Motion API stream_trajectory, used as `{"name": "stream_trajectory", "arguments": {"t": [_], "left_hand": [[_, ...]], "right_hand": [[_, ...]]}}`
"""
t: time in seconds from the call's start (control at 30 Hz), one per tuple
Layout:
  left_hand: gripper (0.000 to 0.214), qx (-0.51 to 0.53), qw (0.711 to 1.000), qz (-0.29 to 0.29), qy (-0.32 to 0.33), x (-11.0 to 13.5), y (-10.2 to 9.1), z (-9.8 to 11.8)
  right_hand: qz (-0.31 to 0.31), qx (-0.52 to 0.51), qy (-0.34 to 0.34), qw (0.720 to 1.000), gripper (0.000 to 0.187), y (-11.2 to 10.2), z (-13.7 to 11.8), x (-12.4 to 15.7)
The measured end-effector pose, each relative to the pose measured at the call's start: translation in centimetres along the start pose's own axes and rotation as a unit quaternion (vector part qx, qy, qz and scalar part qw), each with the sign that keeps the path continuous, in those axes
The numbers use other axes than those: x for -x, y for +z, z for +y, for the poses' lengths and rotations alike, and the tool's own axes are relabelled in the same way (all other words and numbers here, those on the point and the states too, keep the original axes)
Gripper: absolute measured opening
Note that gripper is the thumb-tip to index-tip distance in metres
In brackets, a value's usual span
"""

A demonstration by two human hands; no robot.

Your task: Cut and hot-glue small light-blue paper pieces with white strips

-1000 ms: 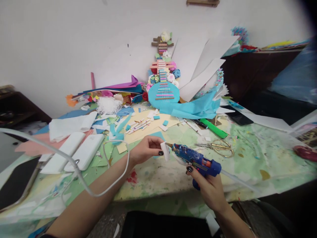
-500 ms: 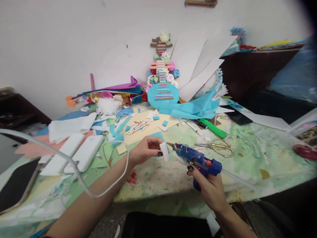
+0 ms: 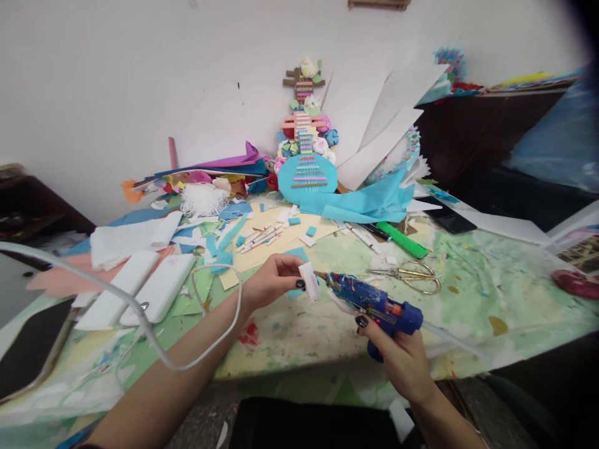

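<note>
Between thumb and fingers, my left hand (image 3: pixel 276 282) pinches a small white strip (image 3: pixel 309 280), which looks like paper or foam. My right hand (image 3: pixel 400 349) is wrapped round the grip of a blue glue gun (image 3: pixel 369 301). A clear glue stick (image 3: pixel 456 342) sticks out of the gun's back end. The gun's nozzle (image 3: pixel 321 274) points left at the strip's upper right edge; whether they touch I cannot tell. Below and behind the strip lies a piece of blue paper (image 3: pixel 298 254). Gold-handled scissors (image 3: pixel 412 274) rest to the right of the gun.
A blue paper lute-shaped model (image 3: pixel 307 178) with paper flowers leans against the wall. White power banks (image 3: pixel 161 290) lie at left, and a white cable (image 3: pixel 154 340) loops over my left forearm. A green marker or cutter (image 3: pixel 402 240) and a dark phone (image 3: pixel 447 215) are at right.
The white strip has shifted slightly left and up with my left hand. My right hand and the glue gun have moved slightly right and down.
</note>
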State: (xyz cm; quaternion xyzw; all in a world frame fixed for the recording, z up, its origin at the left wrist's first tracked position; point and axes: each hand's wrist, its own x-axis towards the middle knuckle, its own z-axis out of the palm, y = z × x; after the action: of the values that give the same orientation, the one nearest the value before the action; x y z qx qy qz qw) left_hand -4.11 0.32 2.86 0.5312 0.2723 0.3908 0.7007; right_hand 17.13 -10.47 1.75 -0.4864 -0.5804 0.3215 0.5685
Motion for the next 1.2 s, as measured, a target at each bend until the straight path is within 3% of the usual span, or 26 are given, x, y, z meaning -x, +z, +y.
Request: {"name": "stream_trajectory", "arguments": {"t": [0.23, 0.4, 0.77, 1.2], "left_hand": [[0.03, 0.016, 1.0, -0.023, -0.002, 0.0, 0.2, 0.1], [0.032, 0.037, 0.999, -0.002, 0.017, 0.1, 0.5, 0.7], [0.032, 0.031, 0.998, -0.044, -0.017, 0.0, 0.1, -0.1], [0.031, 0.039, 0.998, -0.045, -0.013, 0.0, 0.3, 0.2]], "right_hand": [[-0.041, 0.016, -0.022, 0.999, 0.02, 0.0, 0.5, 0.0], [-0.095, 0.003, -0.019, 0.995, 0.026, -0.6, 1.1, 0.6], [-0.038, -0.039, -0.013, 0.998, 0.025, 0.0, -0.5, -0.2], [-0.083, -0.06, -0.007, 0.995, 0.028, -0.2, 0.3, 0.4]]}}
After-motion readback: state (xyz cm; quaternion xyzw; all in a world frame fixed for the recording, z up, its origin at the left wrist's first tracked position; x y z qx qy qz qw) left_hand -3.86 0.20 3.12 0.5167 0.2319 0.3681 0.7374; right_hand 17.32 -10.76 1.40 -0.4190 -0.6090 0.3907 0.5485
